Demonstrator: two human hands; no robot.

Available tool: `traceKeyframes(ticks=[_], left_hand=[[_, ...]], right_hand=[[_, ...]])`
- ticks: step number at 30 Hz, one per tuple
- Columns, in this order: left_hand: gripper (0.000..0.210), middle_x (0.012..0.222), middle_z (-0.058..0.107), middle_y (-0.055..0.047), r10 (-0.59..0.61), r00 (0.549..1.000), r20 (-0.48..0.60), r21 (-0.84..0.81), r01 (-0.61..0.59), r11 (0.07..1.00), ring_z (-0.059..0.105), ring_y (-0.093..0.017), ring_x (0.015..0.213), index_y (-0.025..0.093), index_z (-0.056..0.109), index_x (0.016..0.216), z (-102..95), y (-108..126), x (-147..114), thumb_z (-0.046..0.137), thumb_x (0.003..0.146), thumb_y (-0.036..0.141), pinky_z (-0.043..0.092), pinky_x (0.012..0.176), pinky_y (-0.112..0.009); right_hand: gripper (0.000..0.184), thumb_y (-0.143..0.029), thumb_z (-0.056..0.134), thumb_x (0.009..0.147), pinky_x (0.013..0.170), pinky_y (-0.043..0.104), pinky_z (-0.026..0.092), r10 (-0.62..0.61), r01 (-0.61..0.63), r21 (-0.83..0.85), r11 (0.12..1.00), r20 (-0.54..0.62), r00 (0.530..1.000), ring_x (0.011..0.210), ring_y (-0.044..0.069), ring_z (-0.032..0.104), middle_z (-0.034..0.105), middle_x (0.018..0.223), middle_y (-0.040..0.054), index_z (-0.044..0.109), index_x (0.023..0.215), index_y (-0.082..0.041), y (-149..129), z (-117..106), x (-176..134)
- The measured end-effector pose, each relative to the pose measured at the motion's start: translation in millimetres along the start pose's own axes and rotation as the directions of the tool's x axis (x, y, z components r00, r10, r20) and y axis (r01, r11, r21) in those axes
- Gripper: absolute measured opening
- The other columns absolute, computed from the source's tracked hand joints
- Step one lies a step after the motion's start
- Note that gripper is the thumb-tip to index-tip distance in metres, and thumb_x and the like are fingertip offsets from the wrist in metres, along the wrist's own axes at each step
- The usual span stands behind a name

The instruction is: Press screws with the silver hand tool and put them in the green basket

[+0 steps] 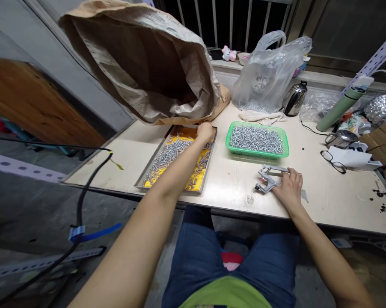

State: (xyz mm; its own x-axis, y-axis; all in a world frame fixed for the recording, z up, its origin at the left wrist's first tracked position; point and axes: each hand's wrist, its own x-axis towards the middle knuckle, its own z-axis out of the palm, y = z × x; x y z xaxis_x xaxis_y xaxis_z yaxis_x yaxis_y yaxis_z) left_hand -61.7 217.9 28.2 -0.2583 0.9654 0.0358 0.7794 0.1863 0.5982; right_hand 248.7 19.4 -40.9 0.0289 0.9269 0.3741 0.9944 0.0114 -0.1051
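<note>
Head view: deep interior of the brown paper sack (132, 55) is dark, contents not discernible; its lower rim overhangs the far end of the shallow tray (197, 185), hiding part of it. Tray has a yellow floor and holds loose small metal pieces (170, 153), heaped mostly left; the left forearm (167, 188) covers some. Green basket (257, 155), right of the tray, is filled with similar pieces. Left hand (205, 132) is curled at the tray's far right corner, by the sack's rim; cannot tell whether it pinches that rim. Right hand (289, 186) grasps a gray metal tool (270, 184), which projects left of the fingers, on the near side of the basket; gripped portion hidden.
</note>
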Motion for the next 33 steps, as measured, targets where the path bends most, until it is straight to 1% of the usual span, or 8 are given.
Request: traceKeyframes(ticks=[3, 4, 6, 8, 11, 16, 23, 33], left_hand=[[0.025, 0.098, 0.069, -0.012, 0.080, 0.997, 0.022, -0.192, -0.074, 0.978, 0.061, -0.025, 0.102, 0.011, 0.066, 0.101, 4.2, 10, -47, 0.056, 0.079, 0.014, 0.045, 0.093, -0.035], [0.020, 0.090, 0.069, -0.010, 0.106, 0.991, 0.084, -0.308, -0.075, 0.948, 0.063, -0.022, 0.093, 0.012, 0.067, 0.095, 8.5, 14, -68, 0.056, 0.079, 0.015, 0.048, 0.087, -0.033], [0.009, 0.075, 0.067, -0.006, 0.166, 0.947, 0.276, -0.517, 0.001, 0.856, 0.062, -0.017, 0.073, 0.013, 0.067, 0.080, 21.5, 19, -113, 0.063, 0.076, 0.018, 0.050, 0.074, -0.031], [0.007, 0.065, 0.064, -0.003, 0.191, 0.887, 0.421, -0.639, 0.141, 0.756, 0.057, -0.012, 0.060, 0.013, 0.065, 0.069, 38.5, 23, -154, 0.070, 0.070, 0.018, 0.048, 0.064, -0.028], [0.013, 0.057, 0.061, -0.001, 0.146, 0.848, 0.509, -0.689, 0.300, 0.659, 0.051, -0.009, 0.052, 0.013, 0.064, 0.061, 64.0, 27, -192, 0.076, 0.063, 0.018, 0.043, 0.058, -0.026], [0.014, 0.057, 0.063, -0.003, 0.141, 0.847, 0.512, -0.718, 0.331, 0.613, 0.055, -0.011, 0.055, 0.011, 0.066, 0.057, 82.4, 31, -204, 0.078, 0.059, 0.016, 0.042, 0.060, -0.026], [0.011, 0.058, 0.065, -0.004, 0.141, 0.861, 0.489, -0.677, 0.273, 0.683, 0.055, -0.012, 0.056, 0.013, 0.066, 0.055, 76.8, 30, -207, 0.076, 0.059, 0.017, 0.041, 0.058, -0.025], [0.015, 0.051, 0.057, 0.001, 0.282, 0.839, 0.465, -0.630, 0.090, 0.771, 0.048, -0.010, 0.053, 0.013, 0.062, 0.055, 72.1, 28, -210, 0.071, 0.062, 0.023, 0.033, 0.054, -0.024]], right_hand=[[0.067, -0.063, 0.046, 0.081, 0.108, 0.063, 0.019, -0.014, 0.012, -0.039, 0.999, -0.049, 0.999, 0.132, 0.039, 0.031, 0.044, 0.137, 0.0275, 0.055, 0.117, -0.006, -7, -4, -2], [0.067, -0.061, 0.046, 0.082, 0.109, 0.064, 0.016, -0.022, 0.019, -0.052, 0.998, -0.057, 0.998, 0.135, 0.039, 0.027, 0.042, 0.140, 0.0274, 0.053, 0.120, -0.007, -10, -5, -2], [0.066, -0.058, 0.045, 0.083, 0.110, 0.066, 0.011, -0.037, 0.032, -0.075, 0.997, -0.061, 0.997, 0.139, 0.039, 0.022, 0.037, 0.145, 0.0264, 0.049, 0.125, -0.008, -13, -7, -3], [0.066, -0.056, 0.045, 0.083, 0.110, 0.067, 0.007, -0.046, 0.041, -0.093, 0.995, -0.055, 0.997, 0.141, 0.039, 0.017, 0.032, 0.148, 0.0262, 0.045, 0.129, -0.008, -15, -8, -4], [0.068, -0.055, 0.044, 0.083, 0.110, 0.068, 0.003, -0.039, 0.034, -0.109, 0.993, -0.045, 0.998, 0.143, 0.038, 0.013, 0.027, 0.150, 0.0274, 0.043, 0.131, -0.005, -16, -9, -4], [0.072, -0.054, 0.044, 0.082, 0.110, 0.069, 0.002, -0.029, 0.024, -0.121, 0.992, -0.039, 0.999, 0.144, 0.038, 0.009, 0.022, 0.152, 0.0294, 0.041, 0.132, -0.001, -18, -8, -4], [0.073, -0.054, 0.042, 0.083, 0.109, 0.070, 0.001, -0.008, 0.003, -0.119, 0.993, -0.042, 0.999, 0.144, 0.039, 0.006, 0.018, 0.153, 0.0306, 0.038, 0.133, 0.000, -20, -7, -4], [0.068, -0.053, 0.038, 0.086, 0.108, 0.070, 0.001, -0.017, 0.009, -0.118, 0.993, -0.065, 0.998, 0.144, 0.039, 0.006, 0.019, 0.153, 0.0293, 0.039, 0.131, -0.003, -22, -8, -6]])
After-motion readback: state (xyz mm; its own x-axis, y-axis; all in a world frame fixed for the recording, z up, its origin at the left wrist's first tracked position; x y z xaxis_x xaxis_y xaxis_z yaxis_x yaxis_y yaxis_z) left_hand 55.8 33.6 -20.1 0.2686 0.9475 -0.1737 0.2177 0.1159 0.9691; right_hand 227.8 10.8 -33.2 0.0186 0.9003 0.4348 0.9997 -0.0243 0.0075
